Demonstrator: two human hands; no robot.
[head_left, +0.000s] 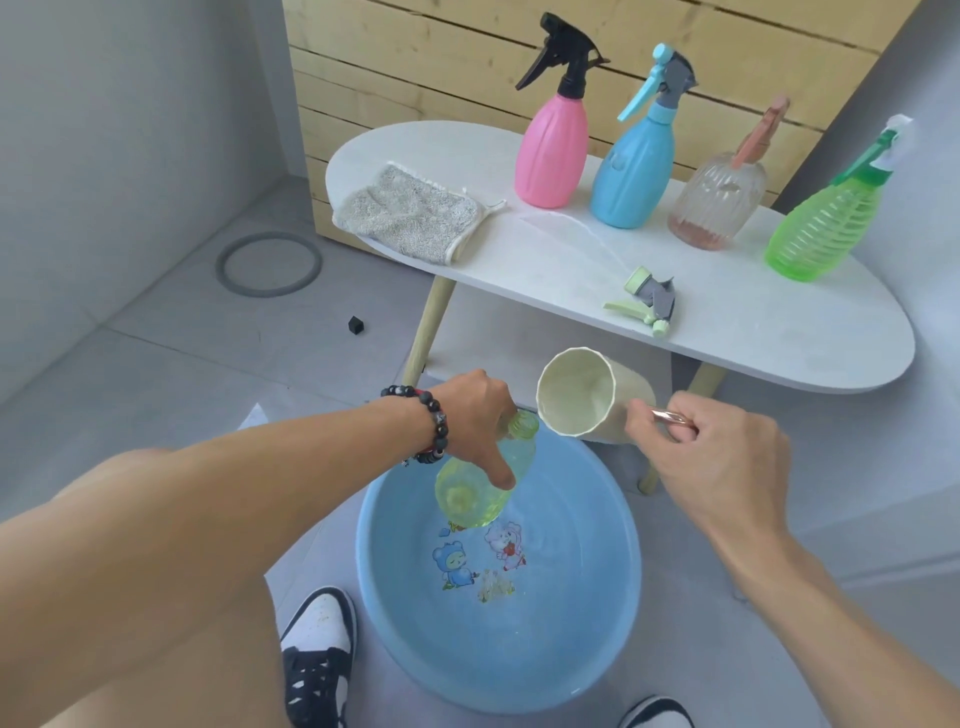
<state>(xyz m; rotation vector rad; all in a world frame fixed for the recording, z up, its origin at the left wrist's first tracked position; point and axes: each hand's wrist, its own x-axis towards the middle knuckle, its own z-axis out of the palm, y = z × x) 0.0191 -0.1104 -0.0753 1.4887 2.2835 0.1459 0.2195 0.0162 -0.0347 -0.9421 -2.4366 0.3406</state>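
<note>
1. Grey tiled floor (156, 374), wood-slat wall (415, 62) behind; white desk (753, 332) carries four spray bottles (553, 156).
2. Blue basin (597, 649) sits on floor by desk.
3. Your left hand (467, 410) fingers wrap green bottle (467, 493), tilted over basin; right hand (711, 447) fingers grip cream cup (576, 395) handle.
4. Bottle neck partly hidden by fingers; cup contents unreadable.

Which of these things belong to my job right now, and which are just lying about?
In use: left hand holding the yellow-green bottle; right hand holding the cream cup; blue basin; likely the detached spray head.
Lying about: cloth; pink spray bottle; blue spray bottle; clear spray bottle; green spray bottle.
</note>
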